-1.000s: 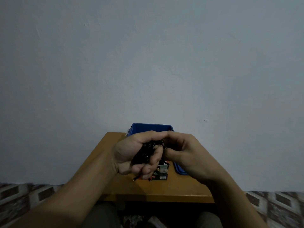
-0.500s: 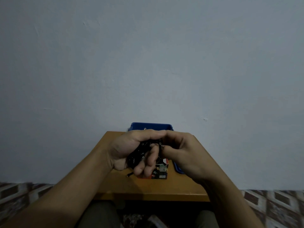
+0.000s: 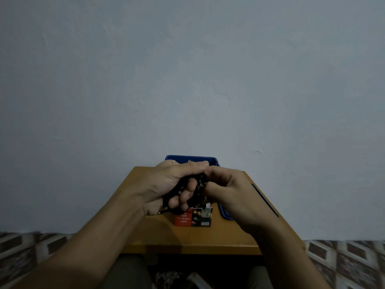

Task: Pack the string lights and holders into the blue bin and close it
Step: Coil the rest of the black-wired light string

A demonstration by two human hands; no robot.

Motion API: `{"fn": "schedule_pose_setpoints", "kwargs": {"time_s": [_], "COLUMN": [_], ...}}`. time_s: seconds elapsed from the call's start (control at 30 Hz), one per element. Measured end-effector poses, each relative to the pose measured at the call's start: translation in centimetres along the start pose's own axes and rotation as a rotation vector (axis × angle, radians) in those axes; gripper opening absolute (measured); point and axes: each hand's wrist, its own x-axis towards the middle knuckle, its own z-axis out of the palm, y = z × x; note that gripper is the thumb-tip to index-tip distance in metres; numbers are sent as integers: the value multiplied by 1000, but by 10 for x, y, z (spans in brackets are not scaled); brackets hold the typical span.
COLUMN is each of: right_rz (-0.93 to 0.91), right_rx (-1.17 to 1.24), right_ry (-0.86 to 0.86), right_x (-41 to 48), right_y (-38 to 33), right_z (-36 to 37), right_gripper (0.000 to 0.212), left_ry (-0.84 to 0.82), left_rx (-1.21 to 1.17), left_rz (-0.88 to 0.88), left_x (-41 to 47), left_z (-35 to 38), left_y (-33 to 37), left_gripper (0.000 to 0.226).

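Note:
My left hand [image 3: 166, 184] grips a dark bundle of string lights [image 3: 196, 185], fingers curled round it above the table. My right hand [image 3: 229, 188] meets it from the right and pinches the bundle's right side. Behind both hands, the blue bin [image 3: 211, 159] stands at the table's far edge, with only its back rim showing. Its blue lid [image 3: 226, 214] lies flat on the table under my right hand, mostly hidden. The red and dark string light box [image 3: 192, 219] stands on the table just below the hands.
The small wooden table [image 3: 187, 238] stands against a plain grey wall [image 3: 187, 80]. Patterned floor tiles [image 3: 343, 261] show on both sides. My knees are under the table's near edge.
Both hands have stayed together on the bundle and lifted slightly; the left fingers have shifted round the lights, and more of the box below now shows.

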Motion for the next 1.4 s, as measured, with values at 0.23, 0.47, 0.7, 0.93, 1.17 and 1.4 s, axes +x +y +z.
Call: {"fn": "schedule_pose_setpoints", "kwargs": {"time_s": [0.23,0.47,0.7,0.93,1.17,1.4], "right_rz": [47,43,51,103,85,125], "right_rx": [1,31,107,94,43,27], "right_ry": [46,18,107,161,188,113], "right_x": [-3,-1,5,3,1,-2], "right_y": [-3,-7,4,13,22,24], "right_z": [-10,-6,2,-4,-6,-18], "right_gripper": [16,19,20,17,13,16], "left_ry": [4,247,164,-264,-22,62], "left_rx": [-110,-180,-258,-300,-28,47], "left_rz": [46,-19,-15,31,74,85], "left_x": [1,13,18,13,14,12], "left_z": [7,11,10,-11,-9,1], "left_y": [3,-2,-6,-12,-9,-5], "left_gripper": [45,67,52,16,5,6]}}
